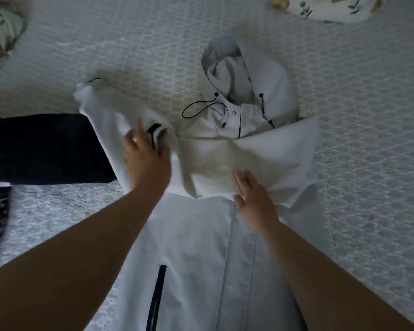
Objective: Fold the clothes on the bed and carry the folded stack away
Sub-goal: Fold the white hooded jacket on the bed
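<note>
Left hand (146,158): gripped the sleeve (110,120), left of the white jacket (201,247).
Right hand (253,199): fingers straight, pressed flat on folded sleeve (261,151) across jacket's chest.
Dark garment (46,149): left of jacket.

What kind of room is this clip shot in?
Most likely a bedroom: a white jacket lies spread on a bed with a quilted cover, and floral-print pillows sit along its far edge.
</note>
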Action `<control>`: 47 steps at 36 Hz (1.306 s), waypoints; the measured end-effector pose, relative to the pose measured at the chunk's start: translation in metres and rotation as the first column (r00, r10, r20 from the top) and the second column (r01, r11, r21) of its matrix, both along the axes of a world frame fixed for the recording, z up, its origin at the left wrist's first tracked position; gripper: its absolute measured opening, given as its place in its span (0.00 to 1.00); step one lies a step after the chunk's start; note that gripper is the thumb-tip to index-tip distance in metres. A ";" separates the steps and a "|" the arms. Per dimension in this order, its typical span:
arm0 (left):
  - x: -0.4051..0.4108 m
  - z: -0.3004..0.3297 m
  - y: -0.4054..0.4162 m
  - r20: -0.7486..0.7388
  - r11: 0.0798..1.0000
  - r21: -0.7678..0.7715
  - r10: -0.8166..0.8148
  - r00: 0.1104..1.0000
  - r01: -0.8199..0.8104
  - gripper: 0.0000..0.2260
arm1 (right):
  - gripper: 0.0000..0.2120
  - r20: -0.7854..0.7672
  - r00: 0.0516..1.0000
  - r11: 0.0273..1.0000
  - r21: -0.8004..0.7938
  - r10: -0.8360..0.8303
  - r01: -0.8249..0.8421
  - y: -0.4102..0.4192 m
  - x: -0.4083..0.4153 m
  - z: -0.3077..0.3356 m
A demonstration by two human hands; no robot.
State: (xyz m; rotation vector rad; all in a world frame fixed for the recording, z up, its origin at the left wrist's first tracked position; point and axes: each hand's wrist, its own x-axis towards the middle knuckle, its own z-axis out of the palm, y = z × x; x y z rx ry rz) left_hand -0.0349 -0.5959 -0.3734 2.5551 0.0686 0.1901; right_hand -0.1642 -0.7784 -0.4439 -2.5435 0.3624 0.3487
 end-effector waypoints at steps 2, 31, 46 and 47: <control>-0.014 -0.016 -0.013 -0.096 0.975 0.095 -0.191 0.977 0.200 0.28 | 0.32 -0.006 0.998 0.996 -0.058 0.063 -0.063 -0.005 -0.007 -0.002; -0.264 -0.113 -0.072 -0.540 0.139 0.175 -0.814 0.213 0.975 0.28 | 0.23 -0.266 0.773 0.805 -0.351 -0.576 0.479 -0.025 -0.242 -0.005; -0.338 -0.111 -0.053 -0.674 0.016 0.117 -0.733 0.091 0.993 0.31 | 0.21 -0.210 0.801 0.825 -0.053 -0.561 0.563 -0.007 -0.334 0.022; -0.341 -0.110 -0.056 -0.677 0.008 0.095 -0.733 0.070 0.995 0.30 | 0.23 -0.199 0.820 0.838 -0.015 -0.537 0.545 -0.001 -0.330 0.023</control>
